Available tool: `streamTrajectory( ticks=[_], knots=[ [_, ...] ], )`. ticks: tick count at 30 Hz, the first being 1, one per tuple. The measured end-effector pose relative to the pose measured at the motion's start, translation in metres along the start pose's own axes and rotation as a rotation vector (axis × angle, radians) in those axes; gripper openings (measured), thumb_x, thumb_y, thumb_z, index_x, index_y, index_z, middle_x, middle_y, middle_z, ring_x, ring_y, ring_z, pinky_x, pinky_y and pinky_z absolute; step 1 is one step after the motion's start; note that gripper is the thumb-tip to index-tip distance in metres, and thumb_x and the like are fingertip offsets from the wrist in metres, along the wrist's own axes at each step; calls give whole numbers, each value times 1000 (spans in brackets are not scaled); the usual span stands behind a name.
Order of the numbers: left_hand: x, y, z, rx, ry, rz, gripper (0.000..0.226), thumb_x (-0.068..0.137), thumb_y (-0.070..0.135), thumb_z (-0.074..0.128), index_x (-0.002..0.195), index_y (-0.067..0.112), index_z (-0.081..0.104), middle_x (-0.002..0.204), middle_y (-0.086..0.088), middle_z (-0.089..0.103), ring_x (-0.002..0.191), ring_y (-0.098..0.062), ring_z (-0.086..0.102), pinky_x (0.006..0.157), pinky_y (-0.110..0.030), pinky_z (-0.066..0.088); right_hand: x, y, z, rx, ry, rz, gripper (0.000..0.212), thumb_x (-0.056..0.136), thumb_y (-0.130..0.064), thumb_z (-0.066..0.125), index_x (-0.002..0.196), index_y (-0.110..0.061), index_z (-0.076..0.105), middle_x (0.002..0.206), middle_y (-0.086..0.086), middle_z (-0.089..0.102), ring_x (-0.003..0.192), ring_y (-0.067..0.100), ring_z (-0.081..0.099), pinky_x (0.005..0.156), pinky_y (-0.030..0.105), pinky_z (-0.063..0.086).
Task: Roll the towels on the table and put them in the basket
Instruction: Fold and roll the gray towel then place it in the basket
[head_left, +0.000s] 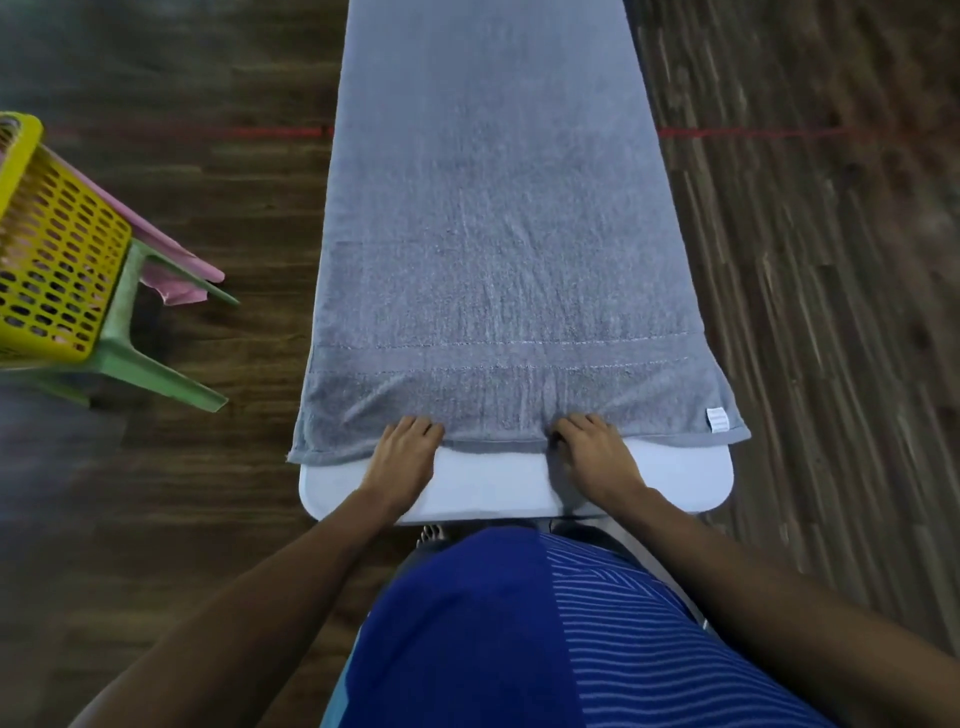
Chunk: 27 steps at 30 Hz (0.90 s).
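Towel | grey, flat | near hem gripped: left hand, right hand

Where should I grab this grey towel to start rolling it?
Take the near short hem of the grey towel, from the near end of the table, with left hand and right hand spaced apart. It lies flat, running lengthwise away, so that free edge rolls forward evenly.

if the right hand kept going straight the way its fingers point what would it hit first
The grey towel: the right hand already has its fingertips on the near hem. Beyond that, only more towel on the white table lies in that line, as far as the picture shows.
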<state>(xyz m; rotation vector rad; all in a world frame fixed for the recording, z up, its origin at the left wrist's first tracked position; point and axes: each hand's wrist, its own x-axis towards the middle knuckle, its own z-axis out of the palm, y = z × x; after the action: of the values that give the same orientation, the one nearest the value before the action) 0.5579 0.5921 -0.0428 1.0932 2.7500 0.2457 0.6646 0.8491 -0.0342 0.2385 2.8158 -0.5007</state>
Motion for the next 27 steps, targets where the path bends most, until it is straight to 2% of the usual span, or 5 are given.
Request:
streamTrajectory(
  ticks=[4, 10, 18, 22, 27],
  knots=[
    [8, -10, 3, -279, -3, -110, 10, 86, -1, 60, 94, 2, 66, 89, -15, 65, 84, -33, 59, 76, -41, 49, -1, -12, 2, -4, 42, 30, 31, 89, -19, 54, 120, -18, 57, 120, 6, 55, 111, 28, 48, 93, 43, 39],
    [17, -20, 5, -384, -73, -107, 12, 90, 1, 55, 96, 0, 65, 92, -18, 65, 88, -37, 59, 80, -40, 45, 15, -66, 7, 8, 98, -139, 36, 87, -33, 55, 119, -15, 55, 118, 7, 55, 109, 28, 49, 94, 44, 41],
    [11, -11, -2, -331, -68, -108, 16, 95, 21, 51, 104, 10, 58, 101, -10, 58, 96, -31, 51, 84, -43, 42, 37, -95, 20, 97, 84, -63, 25, 89, -25, 59, 110, -13, 65, 108, 9, 63, 104, 31, 56, 87, 43, 45],
    [2, 9, -3, -144, -54, 22, 48, 80, 44, 67, 118, 18, 54, 107, -4, 56, 98, -25, 49, 82, -42, 44, 34, -91, 23, 110, 78, -112, 26, 91, -23, 59, 115, -13, 64, 113, 7, 64, 106, 27, 57, 92, 40, 46],
    [2, 10, 6, -131, 23, -26, 29, 76, 1, 62, 104, 8, 64, 97, -11, 63, 88, -33, 57, 77, -43, 51, 26, -78, 22, 63, 60, -34, 31, 90, -14, 58, 121, -19, 59, 121, 5, 56, 114, 27, 50, 98, 41, 40]
  ],
)
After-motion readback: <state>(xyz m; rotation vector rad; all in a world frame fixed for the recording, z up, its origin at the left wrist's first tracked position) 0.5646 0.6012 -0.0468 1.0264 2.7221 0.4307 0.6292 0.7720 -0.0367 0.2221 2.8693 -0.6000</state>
